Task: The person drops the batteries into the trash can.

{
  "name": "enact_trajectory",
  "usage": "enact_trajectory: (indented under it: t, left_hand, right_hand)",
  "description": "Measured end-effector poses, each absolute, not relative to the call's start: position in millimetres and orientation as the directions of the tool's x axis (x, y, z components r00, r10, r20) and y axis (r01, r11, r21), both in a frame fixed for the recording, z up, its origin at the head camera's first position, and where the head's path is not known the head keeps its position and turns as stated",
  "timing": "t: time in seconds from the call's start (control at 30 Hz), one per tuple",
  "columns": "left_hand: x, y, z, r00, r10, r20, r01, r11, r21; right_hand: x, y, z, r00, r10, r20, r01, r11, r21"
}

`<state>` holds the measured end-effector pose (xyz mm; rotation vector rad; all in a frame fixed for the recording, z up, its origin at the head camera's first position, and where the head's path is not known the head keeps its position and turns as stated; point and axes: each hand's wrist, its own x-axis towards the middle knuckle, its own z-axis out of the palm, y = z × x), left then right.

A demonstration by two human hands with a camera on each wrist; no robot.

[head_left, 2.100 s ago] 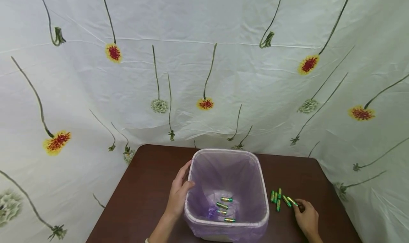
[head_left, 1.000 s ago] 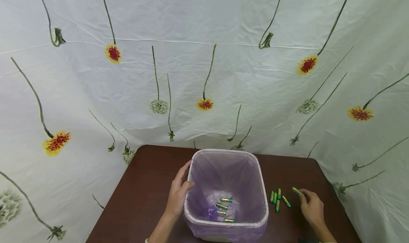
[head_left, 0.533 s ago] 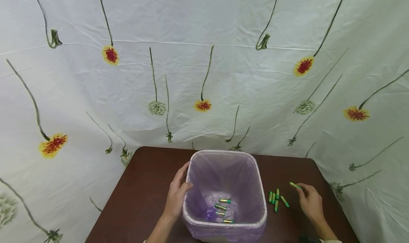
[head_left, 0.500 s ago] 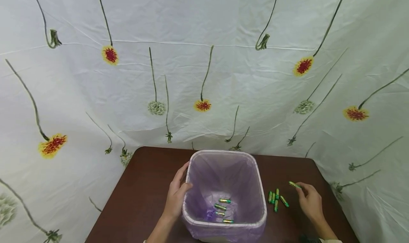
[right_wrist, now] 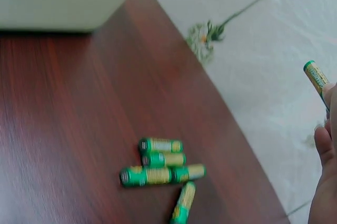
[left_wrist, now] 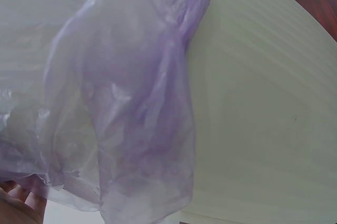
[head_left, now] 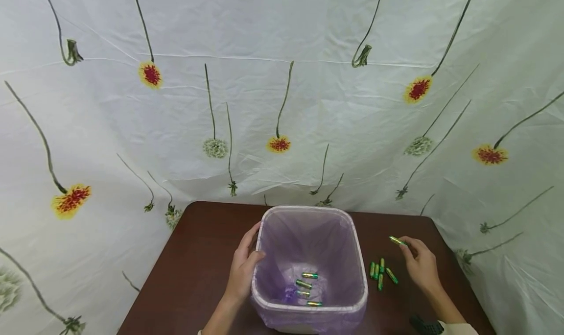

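A waste bin (head_left: 316, 208) lined with a thin purple bag (left_wrist: 142, 103) stands on the table. My left hand (head_left: 242, 271) grips its left rim, thumb over the edge and fingers along the outside wall. To the right, my right hand (head_left: 423, 266) pinches a green-and-gold battery (head_left: 396, 240) between thumb and fingertips, raised above the tabletop. The right wrist view shows this battery (right_wrist: 317, 77) sticking out from the fingertips. Several similar batteries (head_left: 381, 272) lie in a loose cluster between bin and hand. More batteries (head_left: 304, 284) are on the bag at the bin's bottom.
The dark reddish-brown table (head_left: 202, 237) has rounded far corners. A white cloth (head_left: 251, 21) printed with flowers hangs behind it and along both sides. A dark strap (head_left: 426, 325) is around my right wrist, by a light sleeve (head_left: 458, 329).
My right hand has picked one battery from the cluster, drawn it rightward and lifted it, then carried it forward and slightly left. The left hand has stayed on the bin's rim.
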<state>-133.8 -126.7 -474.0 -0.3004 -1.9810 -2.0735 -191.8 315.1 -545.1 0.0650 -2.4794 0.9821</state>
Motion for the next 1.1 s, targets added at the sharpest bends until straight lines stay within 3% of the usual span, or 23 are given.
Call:
enact_trajectory:
  t: [0.23, 1.1]
  left_hand:
    - [-135, -127, -473, -0.943, -0.045, 0.330, 0.332, -0.037, 0.943]
    - [-133, -127, -473, -0.939, -0.051, 0.341, 0.343, -0.040, 0.938]
  right_hand:
    - [-195, 296, -525, -0.890, 0.115, 0.441, -0.251, 0.684, -0.685]
    - [-203, 254, -458, -0.815, -0.078, 0.575, -0.506, 0.580, -0.639]
